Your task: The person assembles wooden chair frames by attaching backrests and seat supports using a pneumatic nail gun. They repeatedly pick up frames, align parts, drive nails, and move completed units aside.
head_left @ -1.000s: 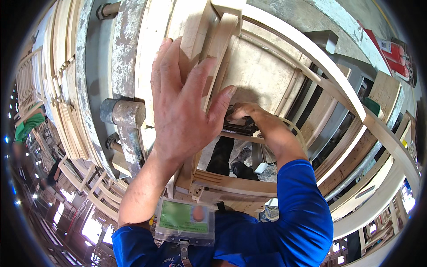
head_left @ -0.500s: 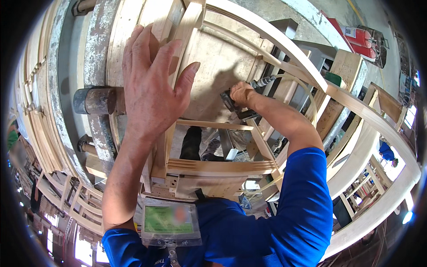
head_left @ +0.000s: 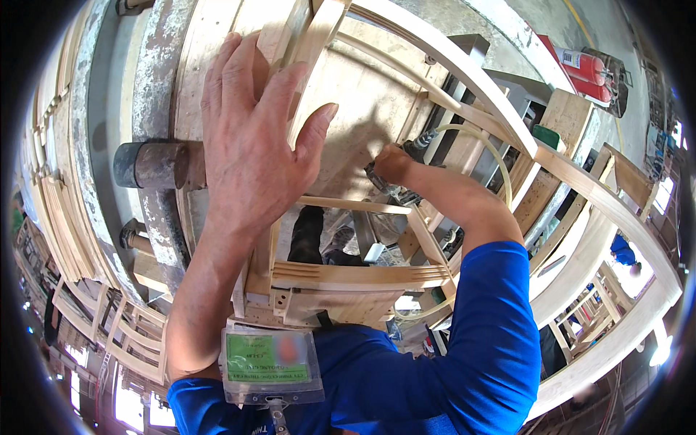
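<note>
My left hand (head_left: 257, 141) has its fingers spread and lies over the upright of a pale wooden frame (head_left: 319, 32), holding nothing; contact under the palm is hidden. On the right, my right hand (head_left: 391, 164) is closed around a dark pneumatic nail gun (head_left: 412, 197), whose nose I cannot make out. A pale air hose (head_left: 500, 156) curves away from the metal fitting (head_left: 424, 139) beside that hand. Nearer to me, a curved wooden rail (head_left: 355, 275) and a thinner crossbar (head_left: 355, 205) belong to the frame.
A dark-ended cylinder (head_left: 156, 165) juts out left of my left hand, across a paint-worn metal beam (head_left: 159, 72). Stacked wooden parts (head_left: 61, 217) stand far left. A large curved wooden piece (head_left: 471, 80) arcs over the right side. Red fire extinguishers (head_left: 583, 69) stand back right.
My right hand has turned, and the nail gun with it has tipped, its body now lower and less visible. The left hand stays spread, shifted slightly in the picture.
</note>
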Available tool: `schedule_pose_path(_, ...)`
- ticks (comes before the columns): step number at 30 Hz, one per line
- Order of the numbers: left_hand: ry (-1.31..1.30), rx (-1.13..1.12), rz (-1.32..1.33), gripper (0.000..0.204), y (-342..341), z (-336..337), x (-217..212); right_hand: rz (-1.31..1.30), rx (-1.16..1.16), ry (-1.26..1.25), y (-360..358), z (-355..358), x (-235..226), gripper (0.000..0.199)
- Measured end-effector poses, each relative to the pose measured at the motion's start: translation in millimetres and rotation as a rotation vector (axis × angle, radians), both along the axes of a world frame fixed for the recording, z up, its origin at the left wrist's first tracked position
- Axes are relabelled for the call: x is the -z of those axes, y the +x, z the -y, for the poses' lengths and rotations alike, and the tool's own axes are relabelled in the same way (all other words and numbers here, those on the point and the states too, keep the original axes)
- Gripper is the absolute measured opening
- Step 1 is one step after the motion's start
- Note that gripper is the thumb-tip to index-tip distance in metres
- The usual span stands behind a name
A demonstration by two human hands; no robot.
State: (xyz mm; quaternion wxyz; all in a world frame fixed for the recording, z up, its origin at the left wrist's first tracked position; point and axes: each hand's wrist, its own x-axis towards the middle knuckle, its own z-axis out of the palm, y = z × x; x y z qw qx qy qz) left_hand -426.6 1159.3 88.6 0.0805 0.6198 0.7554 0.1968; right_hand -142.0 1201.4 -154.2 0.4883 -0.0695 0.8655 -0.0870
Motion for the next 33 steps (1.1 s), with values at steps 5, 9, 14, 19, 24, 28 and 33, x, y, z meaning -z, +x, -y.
schedule_pose_path(5, -0.039, -0.018, 0.016, 0.045, 3.0, -1.1, -4.5, -0.020, 0.005, -0.061, -4.6, 16.1, 12.7, 0.020)
schedule_pose_path(9, -0.042, -0.042, -0.001, 0.043, 8.2, 1.9, -2.5, 0.018, 0.080, 0.013, -18.5, 24.8, 10.4, 0.023)
schedule_pose_path(14, 0.058, -0.018, -0.056, 0.044, 5.8, 6.7, -1.1, 0.005, 0.220, 0.192, -31.6, 27.4, -43.0, 0.026)
schedule_pose_path(19, 0.084, 0.015, -0.040, 0.042, 17.4, 3.7, -10.0, -0.065, 0.721, 0.453, -21.7, 38.1, -144.4, 0.034)
schedule_pose_path(24, 0.083, 0.041, 0.008, 0.043, 26.8, 12.4, -32.4, -0.627, 1.290, 0.588, -20.1, 83.0, -291.9, 0.038)
schedule_pose_path(28, 0.088, 0.062, -0.093, 0.044, 18.1, 25.0, -46.6, -0.762, 1.515, 0.153, 4.4, 142.7, -411.1, 0.045)
schedule_pose_path(33, 0.082, 0.127, -0.194, 0.054, 34.1, 34.9, -57.9, -0.808, 1.540, -0.220, 116.2, 263.1, -478.6, 0.042)
